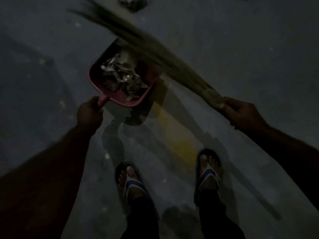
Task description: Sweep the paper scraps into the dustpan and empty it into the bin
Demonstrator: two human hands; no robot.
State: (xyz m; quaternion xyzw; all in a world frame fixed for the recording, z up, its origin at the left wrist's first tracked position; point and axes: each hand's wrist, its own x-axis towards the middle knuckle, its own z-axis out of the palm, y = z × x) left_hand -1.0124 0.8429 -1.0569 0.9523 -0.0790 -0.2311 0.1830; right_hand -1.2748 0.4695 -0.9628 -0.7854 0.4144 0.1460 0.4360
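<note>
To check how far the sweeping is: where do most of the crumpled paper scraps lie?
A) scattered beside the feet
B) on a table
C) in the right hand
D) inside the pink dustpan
D: the crumpled paper scraps lie heaped inside the pink dustpan, which the left hand holds by its handle.

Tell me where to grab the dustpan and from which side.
Grip the dustpan by its handle, coming from the near side, where the left hand holds it. The handle sticks out of the closed back wall toward the person; the open mouth faces away, and paper scraps lie inside, so hold it level.
</note>
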